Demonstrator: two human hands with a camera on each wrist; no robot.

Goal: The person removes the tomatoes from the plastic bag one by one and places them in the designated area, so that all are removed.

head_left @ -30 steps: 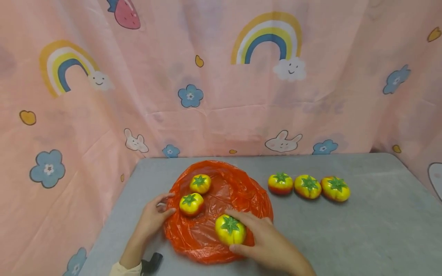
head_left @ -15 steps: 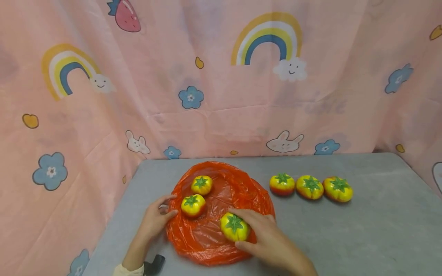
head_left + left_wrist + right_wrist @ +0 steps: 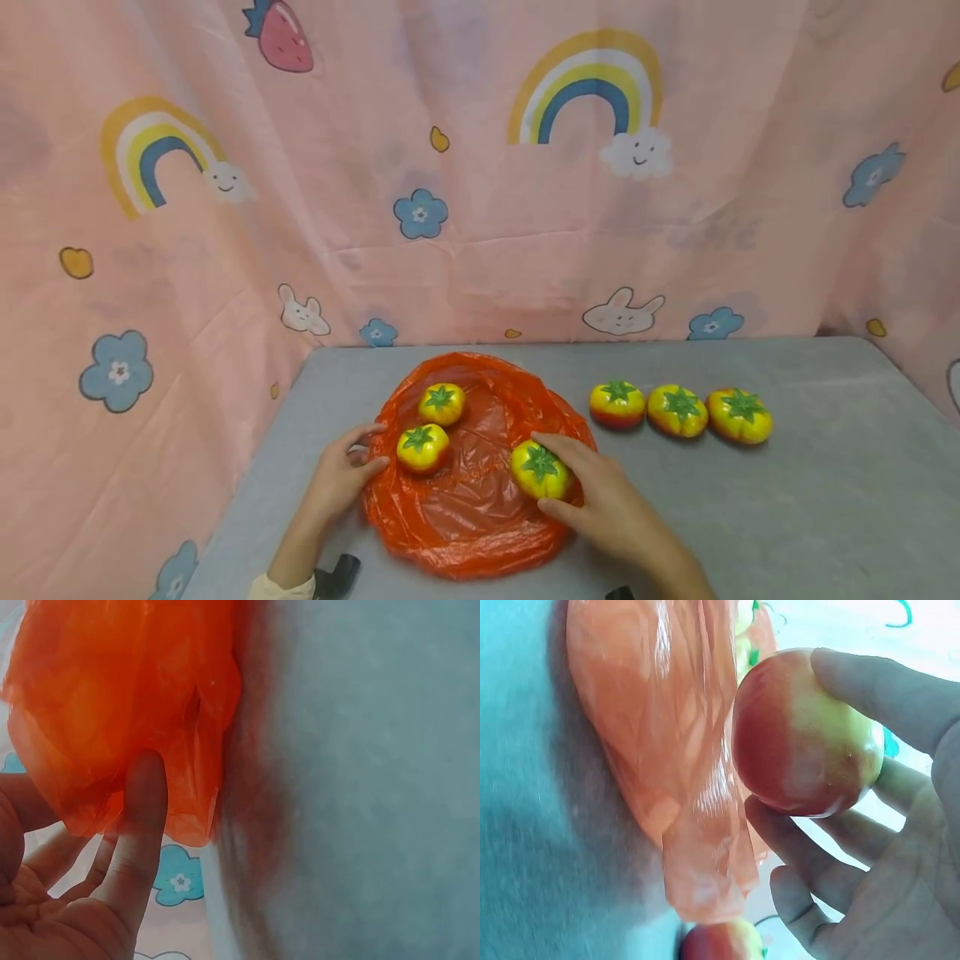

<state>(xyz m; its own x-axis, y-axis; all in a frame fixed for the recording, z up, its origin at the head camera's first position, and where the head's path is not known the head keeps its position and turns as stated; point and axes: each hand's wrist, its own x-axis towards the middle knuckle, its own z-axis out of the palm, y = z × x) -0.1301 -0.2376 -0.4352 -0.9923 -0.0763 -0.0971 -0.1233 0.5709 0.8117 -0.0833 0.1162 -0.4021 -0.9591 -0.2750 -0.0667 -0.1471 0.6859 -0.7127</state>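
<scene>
My right hand [image 3: 600, 492] grips a yellow-and-red tomato [image 3: 540, 469] with a green star-shaped top, thumb and fingers on opposite sides. It holds this tomato over the right part of an orange-red plastic bag [image 3: 472, 542], whose mouth is spread wide. In the right wrist view the tomato [image 3: 806, 735] is beside the bag wall. Inside the bag, at the left, sit a smaller tomato [image 3: 442, 405] and another tomato [image 3: 422, 449]. My left hand [image 3: 341, 471] touches the bag's left rim with spread, relaxed fingers; in the left wrist view its thumb [image 3: 142, 817] lies against the plastic.
Right of the bag, three more tomatoes stand in a row on the grey table [image 3: 750, 517]: one tomato [image 3: 617, 405], a middle tomato [image 3: 677, 411] and an end tomato [image 3: 739, 416]. A pink printed curtain [image 3: 480, 275] hangs behind the table.
My right hand has moved the gripped tomato to the right and slightly away from me over the bag. The left hand stays at the rim. The whole view has shifted slightly.
</scene>
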